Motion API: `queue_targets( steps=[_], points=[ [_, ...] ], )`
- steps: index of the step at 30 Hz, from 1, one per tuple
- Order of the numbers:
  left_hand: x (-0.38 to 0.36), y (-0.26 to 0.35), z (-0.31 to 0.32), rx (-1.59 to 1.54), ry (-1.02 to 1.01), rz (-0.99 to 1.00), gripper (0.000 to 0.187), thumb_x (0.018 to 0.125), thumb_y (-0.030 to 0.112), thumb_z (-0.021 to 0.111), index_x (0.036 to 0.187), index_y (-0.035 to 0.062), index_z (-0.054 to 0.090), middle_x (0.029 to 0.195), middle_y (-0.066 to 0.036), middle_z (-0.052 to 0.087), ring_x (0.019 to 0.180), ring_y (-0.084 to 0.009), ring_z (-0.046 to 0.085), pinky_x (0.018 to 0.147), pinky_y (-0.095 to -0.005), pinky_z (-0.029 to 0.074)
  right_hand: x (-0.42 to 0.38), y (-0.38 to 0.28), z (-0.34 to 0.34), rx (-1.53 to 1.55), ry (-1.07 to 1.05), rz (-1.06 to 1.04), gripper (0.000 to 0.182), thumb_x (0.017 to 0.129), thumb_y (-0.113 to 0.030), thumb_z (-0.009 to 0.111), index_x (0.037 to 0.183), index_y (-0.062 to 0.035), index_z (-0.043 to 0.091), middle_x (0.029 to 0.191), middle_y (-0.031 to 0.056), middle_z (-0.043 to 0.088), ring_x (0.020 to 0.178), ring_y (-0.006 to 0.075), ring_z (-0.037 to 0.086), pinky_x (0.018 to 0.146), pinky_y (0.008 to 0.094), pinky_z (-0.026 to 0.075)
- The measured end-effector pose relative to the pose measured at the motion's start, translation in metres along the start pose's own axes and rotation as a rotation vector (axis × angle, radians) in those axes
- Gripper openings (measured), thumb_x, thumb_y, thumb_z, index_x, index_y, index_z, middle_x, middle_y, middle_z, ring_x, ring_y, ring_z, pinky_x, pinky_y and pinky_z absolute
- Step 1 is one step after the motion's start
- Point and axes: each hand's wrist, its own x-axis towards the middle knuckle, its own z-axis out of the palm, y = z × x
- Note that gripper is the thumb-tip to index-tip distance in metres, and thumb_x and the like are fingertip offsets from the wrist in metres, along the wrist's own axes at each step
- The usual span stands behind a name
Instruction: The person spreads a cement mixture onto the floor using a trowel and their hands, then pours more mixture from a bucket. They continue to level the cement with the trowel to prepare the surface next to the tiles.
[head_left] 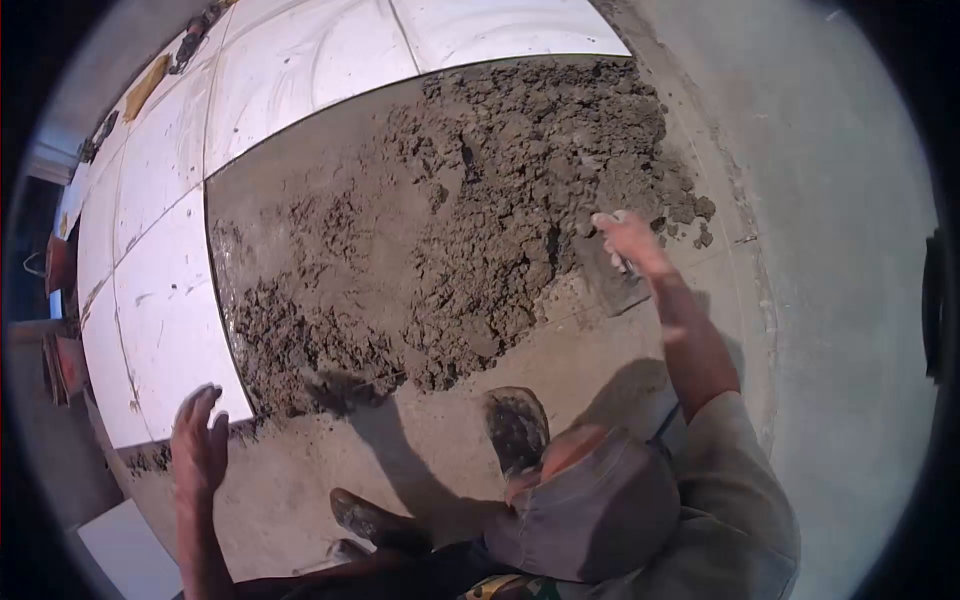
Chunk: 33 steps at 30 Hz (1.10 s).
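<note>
My right hand is closed around the handle of a flat trowel, at the right edge of a bed of damp grey mortar. The trowel's blade lies against the mortar's edge and the bare floor; the handle is mostly hidden by my fingers. My left hand is raised at the lower left with its fingers apart and holds nothing. It is nearest to the corner of a white tile bordering the mortar.
More large white tiles run along the far and left sides. Concrete floor lies in front, with my boots close to the mortar. A loose white tile lies at lower left. Tools rest at the far left. A grey cap shows below.
</note>
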Motion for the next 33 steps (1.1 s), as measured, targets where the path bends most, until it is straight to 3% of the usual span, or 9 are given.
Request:
queue_targets(
  steps=[3,7,10,15,18,22,26,28,33],
  points=[
    [0.038,0.013,-0.002,-0.063,0.072,0.073,0.028,0.089,0.008,0.059,0.116,0.0006,0.059,0.107,-0.017,0.066,0.096,-0.0302,0.064,0.085,-0.0358,0.050,-0.016,0.007,-0.018,0.071,-0.075,-0.089,0.034,0.091,-0.034,0.059,0.078,-0.0049,0.047,0.060,0.0032,0.050,0.045,0.0118,0.048,0.038,0.0290,0.036],
    [0.073,0.078,0.054,-0.525,0.189,-0.062,0.031,0.093,0.020,0.057,0.117,0.0005,0.061,0.108,-0.015,0.067,0.092,-0.0197,0.066,0.081,-0.0315,0.051,-0.041,0.007,-0.025,0.049,-0.150,-0.013,0.032,0.090,-0.032,0.059,0.077,-0.0053,0.048,0.060,0.0037,0.051,0.045,0.0111,0.048,0.039,0.0283,0.036],
    [0.065,0.144,0.112,-0.874,-0.124,-0.339,0.032,0.093,0.028,0.057,0.115,0.0052,0.064,0.099,-0.015,0.069,0.088,-0.0194,0.067,0.077,-0.0321,0.053,-0.065,0.008,-0.020,0.045,-0.131,-0.062,0.031,0.090,-0.033,0.058,0.078,-0.0056,0.048,0.060,0.0038,0.051,0.045,0.0108,0.048,0.040,0.0275,0.037],
    [0.040,0.196,0.186,-0.704,-0.356,0.128,0.035,0.092,0.034,0.059,0.104,0.0027,0.066,0.081,-0.018,0.065,0.074,-0.0313,0.064,0.069,-0.0403,0.049,-0.095,-0.036,0.005,0.122,-0.278,-0.120,0.029,0.090,-0.032,0.056,0.086,-0.0038,0.050,0.063,0.0034,0.052,0.045,0.0104,0.048,0.041,0.0265,0.039],
    [0.044,0.197,0.170,-0.603,-0.397,0.164,0.038,0.092,0.039,0.057,0.097,0.0018,0.065,0.079,-0.022,0.062,0.075,-0.0402,0.059,0.068,-0.0436,0.047,-0.097,-0.063,0.034,0.043,-0.341,-0.164,0.029,0.090,-0.031,0.056,0.086,-0.0032,0.050,0.063,0.0030,0.051,0.045,0.0092,0.049,0.041,0.0254,0.038],
    [0.045,0.174,0.153,-0.647,-0.364,0.031,0.045,0.091,0.044,0.056,0.081,-0.0001,0.061,0.076,-0.023,0.059,0.077,-0.0429,0.058,0.067,-0.0460,0.046,-0.075,-0.074,0.090,-0.289,-0.329,-0.570,0.037,0.091,-0.035,0.056,0.089,0.0011,0.051,0.067,0.0148,0.059,0.060,0.0279,0.062,0.058,0.0401,0.049],
    [0.035,0.158,0.149,-0.602,-0.332,-0.008,0.046,0.091,0.044,0.056,0.080,0.0000,0.061,0.075,-0.022,0.061,0.076,-0.0408,0.060,0.068,-0.0460,0.046,-0.100,-0.122,0.137,-0.682,-0.441,-0.669,0.038,0.089,-0.035,0.058,0.092,0.0018,0.051,0.073,0.0217,0.062,0.071,0.0394,0.063,0.068,0.0475,0.048],
    [0.027,0.156,0.153,-0.591,-0.393,-0.047,0.046,0.091,0.044,0.056,0.079,0.0001,0.061,0.074,-0.021,0.061,0.075,-0.0404,0.060,0.068,-0.0459,0.046,-0.086,-0.116,0.152,-0.927,-0.370,-1.080,0.036,0.088,-0.034,0.059,0.093,0.0006,0.050,0.075,0.0231,0.062,0.074,0.0412,0.062,0.066,0.0488,0.048],
    [0.015,0.150,0.183,-0.690,-0.388,-0.062,0.045,0.092,0.043,0.055,0.079,0.0002,0.059,0.069,-0.019,0.057,0.068,-0.0364,0.057,0.066,-0.0445,0.045,-0.072,-0.129,0.142,-0.885,-0.053,-0.922,0.037,0.087,-0.035,0.059,0.092,0.0005,0.051,0.077,0.0232,0.063,0.073,0.0418,0.062,0.066,0.0503,0.048]
  ],
)
